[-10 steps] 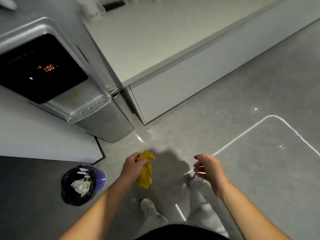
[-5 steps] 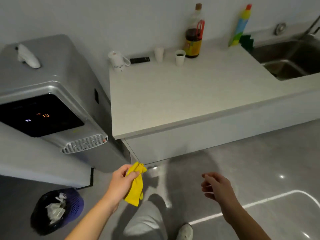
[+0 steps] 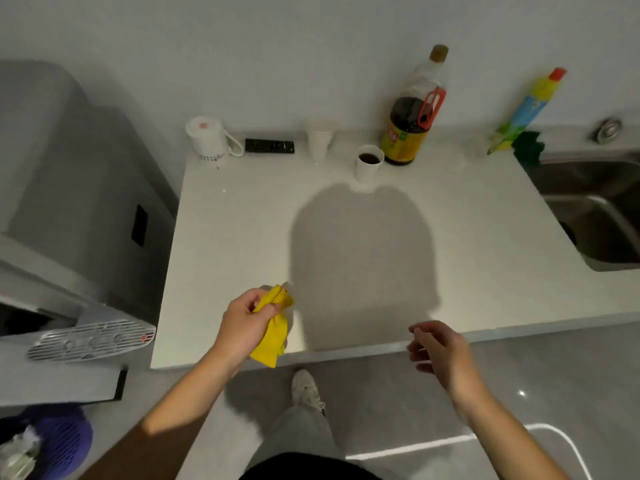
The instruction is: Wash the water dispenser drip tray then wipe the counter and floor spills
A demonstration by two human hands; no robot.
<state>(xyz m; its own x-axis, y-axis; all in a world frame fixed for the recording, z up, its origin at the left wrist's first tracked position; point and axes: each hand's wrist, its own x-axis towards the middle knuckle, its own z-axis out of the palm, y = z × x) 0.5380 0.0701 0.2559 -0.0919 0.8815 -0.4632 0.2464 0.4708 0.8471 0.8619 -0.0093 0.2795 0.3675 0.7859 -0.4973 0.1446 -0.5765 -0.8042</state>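
**Cloth poised at the table's front edge, wipe not yet begun**

The table (image 3: 242,237) is the broad pale surface to wipe, and the job looks to be at that stage. The drip tray (image 3: 91,341) sits in place at the front of the water dispenser (image 3: 69,202), left of the table. The yellow cloth (image 3: 272,336) hangs bunched over the table's near edge, and the left hand (image 3: 242,327) grips it with fingers curled round its top. It would work better opened flat under the palm and drawn in long overlapping passes from the wall side toward the front. The right hand (image 3: 440,348) hovers at the edge, fingers loosely bent and apart, holding nothing; it could lift things aside. The paper cup (image 3: 370,166) of dark liquid near the back would likely tip if the cloth catches it.

No spill shows clearly on the table, and a large shadow covers its middle. Wetness on the floor (image 3: 381,393) cannot be made out. The sink (image 3: 595,216) is cut off at the right. Whether the tray is clean cannot be told.
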